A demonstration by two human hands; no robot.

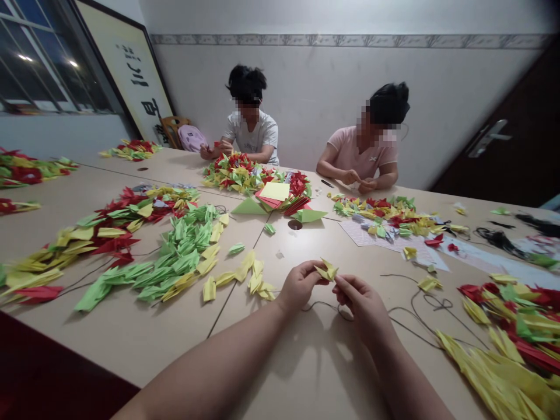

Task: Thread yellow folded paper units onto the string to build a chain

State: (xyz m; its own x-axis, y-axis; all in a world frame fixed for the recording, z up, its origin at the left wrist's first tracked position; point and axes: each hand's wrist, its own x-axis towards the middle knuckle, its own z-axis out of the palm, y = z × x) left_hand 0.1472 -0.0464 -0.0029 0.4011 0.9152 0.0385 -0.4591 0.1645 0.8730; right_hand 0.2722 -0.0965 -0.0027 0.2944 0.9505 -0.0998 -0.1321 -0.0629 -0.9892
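Observation:
A small folded yellow paper crane [327, 270] is pinched between the thumb and fingers of my left hand [301, 284], above the table. My right hand [359, 300] has its thumb and fingertips pressed together against the crane's lower right edge; whatever lies between them is too small to tell. Beneath both hands a thin dark cord [321, 303] loops across the tabletop, partly hidden by my right hand. Left of my hands, a line of yellow folded papers [245, 268] trails toward a thick bunch of green ones [184, 245].
Mixed folded papers [516, 332] are heaped at right. Beyond my hands lie flat paper sheets [275, 191] and a colourful pile [236, 175]. Two people sit opposite, one in a white shirt [258, 134], one in pink [365, 151]. Black cords [499, 240] lie at far right.

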